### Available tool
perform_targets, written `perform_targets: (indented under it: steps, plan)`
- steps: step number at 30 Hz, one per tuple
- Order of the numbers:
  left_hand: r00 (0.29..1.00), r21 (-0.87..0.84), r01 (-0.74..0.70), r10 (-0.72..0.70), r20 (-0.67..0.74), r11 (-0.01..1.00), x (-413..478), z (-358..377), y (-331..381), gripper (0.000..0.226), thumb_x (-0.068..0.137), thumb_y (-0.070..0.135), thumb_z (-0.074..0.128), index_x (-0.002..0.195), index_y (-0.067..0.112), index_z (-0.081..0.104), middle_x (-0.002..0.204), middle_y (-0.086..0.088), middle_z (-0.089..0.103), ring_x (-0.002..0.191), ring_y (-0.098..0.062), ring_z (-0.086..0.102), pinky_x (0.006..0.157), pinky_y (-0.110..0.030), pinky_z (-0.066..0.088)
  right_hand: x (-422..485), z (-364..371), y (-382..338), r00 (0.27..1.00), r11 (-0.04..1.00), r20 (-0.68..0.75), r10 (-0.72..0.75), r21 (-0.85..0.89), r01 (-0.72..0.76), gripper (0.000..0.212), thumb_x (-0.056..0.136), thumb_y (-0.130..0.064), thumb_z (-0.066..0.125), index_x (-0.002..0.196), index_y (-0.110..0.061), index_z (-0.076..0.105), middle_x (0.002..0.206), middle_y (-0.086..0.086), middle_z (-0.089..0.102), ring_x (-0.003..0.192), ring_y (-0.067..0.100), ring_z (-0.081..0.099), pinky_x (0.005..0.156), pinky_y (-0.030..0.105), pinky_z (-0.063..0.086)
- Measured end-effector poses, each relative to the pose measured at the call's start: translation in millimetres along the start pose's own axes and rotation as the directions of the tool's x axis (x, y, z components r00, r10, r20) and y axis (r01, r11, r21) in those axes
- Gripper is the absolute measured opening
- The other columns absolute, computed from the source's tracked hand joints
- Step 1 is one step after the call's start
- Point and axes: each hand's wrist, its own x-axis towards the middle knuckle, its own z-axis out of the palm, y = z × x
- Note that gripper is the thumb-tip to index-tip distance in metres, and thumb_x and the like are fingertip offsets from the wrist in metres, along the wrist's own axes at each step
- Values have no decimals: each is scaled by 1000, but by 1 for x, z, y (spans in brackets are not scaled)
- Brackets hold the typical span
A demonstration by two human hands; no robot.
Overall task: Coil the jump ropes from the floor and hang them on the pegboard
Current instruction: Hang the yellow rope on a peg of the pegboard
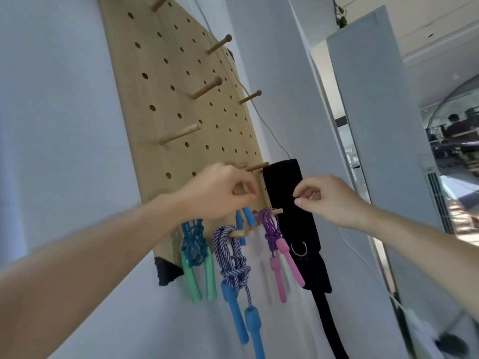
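Three coiled ropes are hanging from pegs at the pegboard's (pixel 168 86) bottom edge: green rope (pixel 195 244), blue rope (pixel 231 257), pink rope (pixel 272 230). Left hand (pixel 220 191) is curling just above them, its hold hidden; right hand (pixel 330 199) is curling on nothing visible, beside a strap (pixel 285 182)

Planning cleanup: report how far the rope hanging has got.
Done: green-handled rope, blue-handled rope and pink-handled rope hang coiled on the pegboard. In hand: left hand and right hand curl by its lower pegs; what they hold is unclear. Left: floor out of view, unknown.
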Motion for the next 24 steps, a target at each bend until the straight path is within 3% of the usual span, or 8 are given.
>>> perform_targets:
  steps: [4, 6, 9, 12, 16, 19, 22, 24]
  plan:
    - [991, -85, -101, 108, 75, 991, -41, 44, 44, 7, 91, 33, 65, 95, 33, 72, 72, 16, 70, 73, -2, 67, 71, -33, 56, -69, 5, 7, 997, 993, 24, 76, 91, -78, 9, 86, -20, 73, 91, -27, 72, 84, -7, 71, 68, 4, 62, 64, 8, 44]
    - [986, -153, -115, 131, 99, 981, -63, 75, 61, 10, 91, 35, 64, 95, 31, 72, 69, 16, 67, 71, -3, 66, 69, -33, 56, -108, 8, 14, 992, 985, 57, 113, 123, -119, 11, 86, -19, 74, 89, -29, 72, 84, -7, 72, 73, 7, 65, 69, 14, 48]
    - [982, -277, -70, 115, 151, 958, -104, 138, 87, 12, 88, 39, 63, 93, 31, 71, 62, 21, 58, 67, -1, 64, 69, -32, 55, -173, 8, 29, 974, 959, 116, 192, 188, -211, 10, 85, -13, 74, 88, -22, 73, 80, -3, 73, 76, 17, 67, 73, 25, 54]
    - [959, -450, 55, 78, 272, 891, -151, 214, 119, 11, 87, 35, 66, 93, 29, 72, 64, 20, 58, 65, -1, 61, 70, -26, 53, -242, 14, 53, 926, 925, 217, 309, 155, -345, 8, 86, -13, 74, 86, -21, 73, 79, 1, 73, 76, 20, 68, 67, 25, 55]
    - [834, -557, 234, 130, 536, 797, -220, 324, 174, 11, 89, 23, 71, 98, 20, 76, 81, 5, 73, 73, -8, 64, 73, -25, 51, -340, 38, 101, 777, 857, 409, 479, -25, -515, 8, 85, -19, 75, 82, -27, 73, 74, -3, 72, 70, 17, 69, 71, 32, 56]
    - [676, -502, 364, 148, 722, 785, -257, 392, 210, 21, 85, 31, 67, 102, 25, 77, 99, 5, 77, 95, -15, 70, 85, -33, 55, -398, 62, 133, 609, 789, 549, 573, -165, -592, 11, 84, -16, 76, 78, -25, 73, 69, -4, 71, 63, 8, 65, 65, 24, 51]
    - [554, -461, 505, 136, 822, 730, -286, 443, 238, 23, 87, 32, 64, 105, 25, 77, 107, 3, 76, 103, -17, 69, 87, -31, 55, -444, 84, 164, 447, 701, 603, 661, -282, -655, 24, 85, -3, 72, 70, -22, 66, 57, -7, 63, 52, 3, 56, 57, 23, 44]
    - [491, -410, 574, 102, 865, 709, -310, 476, 251, 20, 87, 32, 67, 102, 25, 77, 105, 2, 76, 101, -19, 69, 83, -31, 55, -471, 99, 182, 340, 660, 637, 692, -366, -657, 26, 86, -6, 71, 70, -25, 65, 57, -12, 61, 47, -1, 54, 55, 20, 45]
